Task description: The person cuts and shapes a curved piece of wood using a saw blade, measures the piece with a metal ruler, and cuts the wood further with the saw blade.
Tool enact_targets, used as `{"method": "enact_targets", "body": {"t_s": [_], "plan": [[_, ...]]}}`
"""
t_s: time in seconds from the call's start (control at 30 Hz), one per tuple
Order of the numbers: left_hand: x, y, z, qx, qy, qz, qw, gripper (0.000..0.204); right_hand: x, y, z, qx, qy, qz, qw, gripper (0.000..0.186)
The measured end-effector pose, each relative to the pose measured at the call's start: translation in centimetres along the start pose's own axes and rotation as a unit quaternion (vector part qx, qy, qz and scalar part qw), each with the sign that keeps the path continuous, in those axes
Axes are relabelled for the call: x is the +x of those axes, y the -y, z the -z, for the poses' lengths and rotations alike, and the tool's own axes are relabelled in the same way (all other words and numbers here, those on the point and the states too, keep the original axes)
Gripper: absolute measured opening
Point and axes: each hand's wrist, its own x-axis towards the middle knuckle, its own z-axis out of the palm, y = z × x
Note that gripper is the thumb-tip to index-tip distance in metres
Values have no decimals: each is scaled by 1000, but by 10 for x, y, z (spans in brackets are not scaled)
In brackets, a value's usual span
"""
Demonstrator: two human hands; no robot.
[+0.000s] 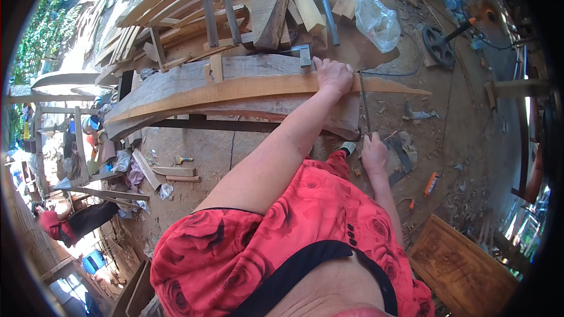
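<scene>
A long curved strip of light wood (235,93), tapering to a point at the right, lies across a thick grey slab (258,66) in front of me. My left hand (333,76) is closed over the strip near its right part, its fingers toward the far edge. Lower right, my right hand (374,151) is wrapped round the near end of a saw (365,105), seen almost edge-on. Its thin dark blade crosses the strip just right of my left hand; the grip is mostly hidden. Beside my left fingers rests a try square (305,56).
Beyond the slab lie a claw hammer (326,12), a thick wood block (269,14), wooden frames (170,9) and a clear plastic bag (377,20). A fan (487,14) stands far right. An orange tool (432,184) and a carved panel (461,267) are at right. Another person (64,223) is far left.
</scene>
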Motion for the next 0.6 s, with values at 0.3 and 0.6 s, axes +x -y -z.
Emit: {"method": "enact_targets", "body": {"t_s": [0.3,0.6], "plan": [[0,3,-4,1,6,11,1000,44,31,23,4,31,-31,49,998,26],[1,0,-8,7,-4,1,1000,44,40,24,-1,13,-44,21,999,24]]}}
